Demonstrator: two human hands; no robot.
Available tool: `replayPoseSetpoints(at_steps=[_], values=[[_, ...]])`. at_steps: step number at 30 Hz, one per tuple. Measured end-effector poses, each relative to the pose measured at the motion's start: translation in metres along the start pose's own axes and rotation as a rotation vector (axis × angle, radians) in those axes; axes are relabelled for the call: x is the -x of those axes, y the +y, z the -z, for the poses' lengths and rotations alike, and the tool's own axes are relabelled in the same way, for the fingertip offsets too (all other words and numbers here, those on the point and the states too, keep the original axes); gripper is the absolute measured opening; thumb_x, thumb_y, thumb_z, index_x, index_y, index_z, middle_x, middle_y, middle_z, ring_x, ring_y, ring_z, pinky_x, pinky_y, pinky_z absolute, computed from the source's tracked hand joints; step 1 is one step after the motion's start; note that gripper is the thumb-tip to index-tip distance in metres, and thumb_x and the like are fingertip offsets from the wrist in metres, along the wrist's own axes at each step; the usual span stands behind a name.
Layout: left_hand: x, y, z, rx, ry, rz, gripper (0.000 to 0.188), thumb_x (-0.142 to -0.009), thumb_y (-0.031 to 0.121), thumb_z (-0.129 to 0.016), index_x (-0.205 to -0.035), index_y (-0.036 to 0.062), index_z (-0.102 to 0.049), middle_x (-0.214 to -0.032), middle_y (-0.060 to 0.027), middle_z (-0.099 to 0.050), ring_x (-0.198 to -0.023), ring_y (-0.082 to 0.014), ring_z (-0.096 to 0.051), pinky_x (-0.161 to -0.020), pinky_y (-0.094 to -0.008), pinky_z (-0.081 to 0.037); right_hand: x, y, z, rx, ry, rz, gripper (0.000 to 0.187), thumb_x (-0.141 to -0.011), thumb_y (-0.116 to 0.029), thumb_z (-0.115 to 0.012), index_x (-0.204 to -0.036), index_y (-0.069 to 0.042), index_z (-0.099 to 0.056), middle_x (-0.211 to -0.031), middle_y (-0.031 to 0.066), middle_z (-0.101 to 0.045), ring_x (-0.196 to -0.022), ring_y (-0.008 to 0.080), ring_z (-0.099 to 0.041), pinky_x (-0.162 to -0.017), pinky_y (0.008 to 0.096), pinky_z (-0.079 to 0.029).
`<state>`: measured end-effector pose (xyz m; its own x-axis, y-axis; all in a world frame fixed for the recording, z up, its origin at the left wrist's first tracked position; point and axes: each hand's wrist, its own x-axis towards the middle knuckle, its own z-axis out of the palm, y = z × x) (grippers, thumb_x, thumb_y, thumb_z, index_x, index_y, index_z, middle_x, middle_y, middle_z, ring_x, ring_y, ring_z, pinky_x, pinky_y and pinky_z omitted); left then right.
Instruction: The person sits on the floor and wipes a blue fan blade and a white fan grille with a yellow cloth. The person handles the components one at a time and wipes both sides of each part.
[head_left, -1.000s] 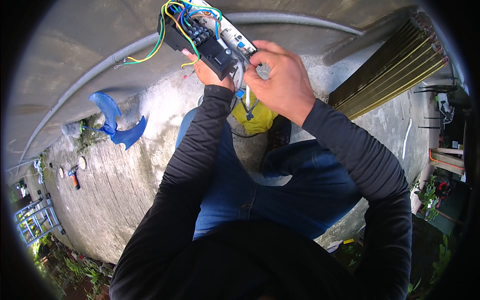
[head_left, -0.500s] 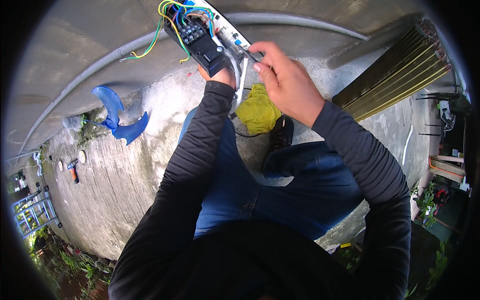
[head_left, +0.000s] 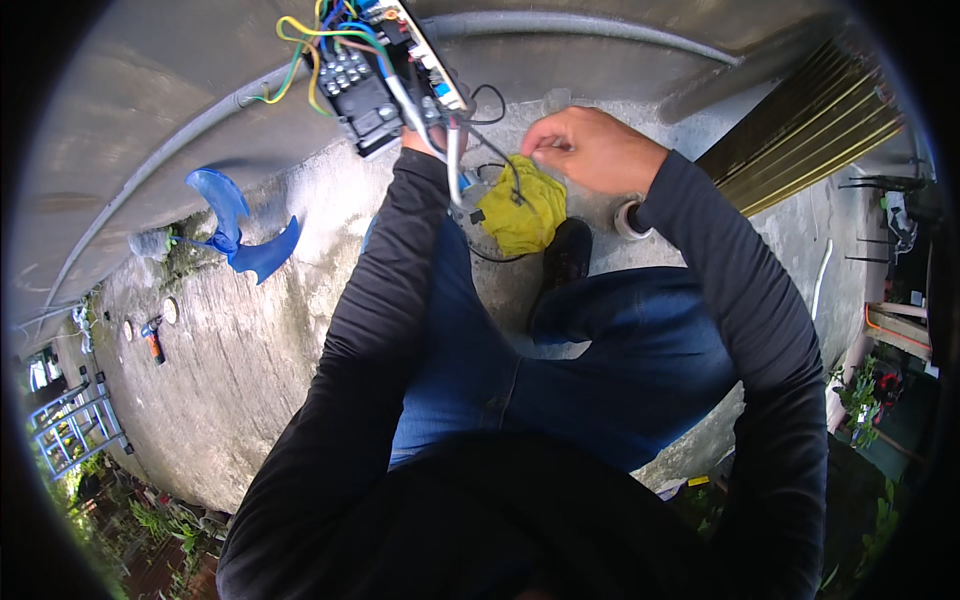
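An air-conditioner control box (head_left: 362, 98), black with a terminal block, a white-edged circuit board and coloured wires, is held up at the top by my left hand (head_left: 418, 140). That hand is closed around its lower end, with most fingers hidden behind the box. White cables (head_left: 453, 165) hang from it. A thin black lead (head_left: 493, 145) dangles loosely in front of a crumpled yellow cloth (head_left: 525, 210), with a small black end piece. My right hand (head_left: 585, 148) is just right of the lead, apart from the box, thumb and forefinger pinched; I cannot see whether anything is between them.
A finned coil (head_left: 790, 135) leans at the right. A roll of tape (head_left: 632, 217) lies by my right wrist. On the concrete at left are a blue fan blade (head_left: 235, 230) and a cordless drill (head_left: 152, 340). A grey pipe (head_left: 590, 27) runs along the wall.
My right hand has come away from the board's edge, moving right and down, and the black lead now swings free. The control box has shifted slightly left and tilted.
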<state>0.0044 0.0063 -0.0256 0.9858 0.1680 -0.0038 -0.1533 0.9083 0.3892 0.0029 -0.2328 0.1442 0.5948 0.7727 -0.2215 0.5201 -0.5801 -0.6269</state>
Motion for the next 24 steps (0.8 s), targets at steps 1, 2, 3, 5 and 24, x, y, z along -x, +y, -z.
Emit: replayPoseSetpoints(at_steps=[1,2,3,5,24], values=[[0.000,0.006,0.002,0.172,-0.177,0.098,0.047,-0.100,0.038,-0.064,-0.134,0.0064,-0.056,-0.104,-0.0064,-0.060,-0.092,-0.0197,-0.060,-0.079,-0.0345,-0.051,-0.001,0.016,-0.004,0.009,-0.006,-0.037,0.019,-0.097,-0.020,-0.063,-0.109,-0.008,-0.072,-0.100,0.0174,-0.075,-0.095,0.0344,-0.071,-0.086,0.0424,-0.055],[-0.001,0.011,0.002,0.238,-0.298,0.134,0.047,-0.101,0.036,-0.062,-0.136,0.0063,-0.055,-0.108,-0.0064,-0.059,-0.096,-0.0202,-0.060,-0.081,-0.0342,-0.051,-0.003,0.033,-0.009,0.045,-0.025,-0.130,0.021,-0.096,-0.019,-0.062,-0.109,-0.007,-0.073,-0.101,0.0189,-0.075,-0.099,0.0358,-0.072,-0.089,0.0433,-0.055],[-0.001,0.018,0.000,0.272,-0.367,0.164,0.047,-0.102,0.034,-0.060,-0.139,0.0063,-0.054,-0.111,-0.0064,-0.059,-0.100,-0.0207,-0.060,-0.083,-0.0338,-0.051,-0.005,0.052,-0.015,0.071,-0.032,-0.189,0.023,-0.094,-0.019,-0.060,-0.109,-0.007,-0.073,-0.103,0.0204,-0.076,-0.102,0.0372,-0.072,-0.093,0.0442,-0.055],[0.001,0.028,-0.009,0.352,-0.503,0.237,0.051,-0.102,0.030,-0.061,-0.145,0.0052,-0.050,-0.113,-0.0087,-0.056,-0.102,-0.0211,-0.057,-0.087,-0.0367,-0.050,-0.016,0.087,-0.042,0.203,-0.153,-0.253,0.027,-0.091,-0.018,-0.062,-0.113,-0.005,-0.074,-0.106,0.0210,-0.076,-0.105,0.0383,-0.072,-0.092,0.0450,-0.056],[0.061,0.043,-0.052,0.460,-0.453,0.438,0.054,-0.107,0.038,-0.048,-0.142,-0.0031,-0.046,-0.098,-0.0110,-0.050,-0.080,-0.0194,-0.052,-0.071,-0.0341,-0.048,-0.106,0.195,-0.138,-0.342,0.279,-0.453,0.044,-0.098,-0.032,-0.056,-0.117,0.007,-0.068,-0.116,0.0304,-0.068,-0.109,0.0461,-0.064,-0.099,0.0469,-0.049]])
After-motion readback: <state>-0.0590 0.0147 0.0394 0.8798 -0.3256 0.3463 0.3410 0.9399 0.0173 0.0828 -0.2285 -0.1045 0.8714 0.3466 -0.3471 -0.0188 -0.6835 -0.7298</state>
